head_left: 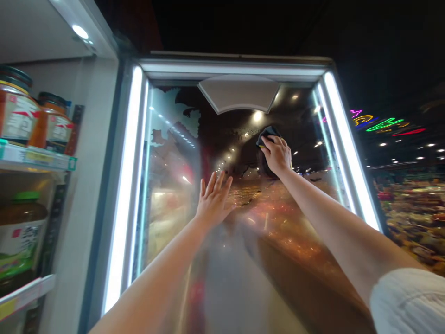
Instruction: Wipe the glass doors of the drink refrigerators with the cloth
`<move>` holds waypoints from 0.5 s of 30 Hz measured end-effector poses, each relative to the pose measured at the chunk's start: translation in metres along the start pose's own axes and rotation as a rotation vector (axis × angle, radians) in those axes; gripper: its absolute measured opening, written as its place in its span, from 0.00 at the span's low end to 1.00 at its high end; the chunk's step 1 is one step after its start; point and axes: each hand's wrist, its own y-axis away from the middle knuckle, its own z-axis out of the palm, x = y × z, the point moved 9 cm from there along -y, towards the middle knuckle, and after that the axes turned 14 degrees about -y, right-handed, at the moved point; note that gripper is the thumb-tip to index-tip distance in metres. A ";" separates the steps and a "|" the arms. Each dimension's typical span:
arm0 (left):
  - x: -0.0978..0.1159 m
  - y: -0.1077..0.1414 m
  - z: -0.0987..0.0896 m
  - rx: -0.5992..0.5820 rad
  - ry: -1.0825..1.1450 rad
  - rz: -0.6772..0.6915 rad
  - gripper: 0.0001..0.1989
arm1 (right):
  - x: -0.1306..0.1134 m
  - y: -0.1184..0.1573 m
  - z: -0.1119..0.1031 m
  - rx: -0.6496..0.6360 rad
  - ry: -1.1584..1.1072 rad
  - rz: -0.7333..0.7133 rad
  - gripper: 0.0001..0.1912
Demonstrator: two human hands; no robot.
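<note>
My right hand (278,154) is closed around a dark cloth (270,134) and presses it against the upper middle of a glass door (229,153). The cloth is bunched, with a bit of yellow at its edge; part of it is hidden by my fingers. Lower and to the left, my left hand (214,198) has its fingers spread, with the palm toward the glass. It holds nothing. Whitish, ragged remnants of a film or decal (165,109) show on the door's upper left, and a pale curved panel (239,93) sits at its top centre.
Bright light strips (127,185) run along the door frame. At left stand shelves with sauce jars (20,109), a green-capped bottle (22,241) and price labels (34,155). Coloured neon shapes (385,124) and heaped goods (413,218) lie beyond the door at right.
</note>
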 end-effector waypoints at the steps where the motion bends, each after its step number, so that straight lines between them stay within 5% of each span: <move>1: -0.009 0.005 0.001 -0.002 -0.009 -0.022 0.45 | 0.001 -0.011 0.005 0.027 -0.027 0.033 0.24; 5: -0.036 0.024 0.009 -0.044 -0.046 -0.083 0.45 | -0.032 -0.027 0.040 -0.039 -0.083 -0.048 0.26; 9: -0.050 0.041 0.013 -0.067 -0.045 -0.107 0.46 | -0.070 0.019 0.057 -0.278 -0.112 -0.366 0.24; 12: -0.057 0.052 0.015 -0.079 -0.045 -0.095 0.46 | -0.056 0.037 0.045 -0.299 -0.123 -0.406 0.23; 15: -0.065 0.059 0.016 -0.082 -0.046 -0.069 0.47 | -0.029 0.012 0.032 -0.132 -0.101 -0.218 0.24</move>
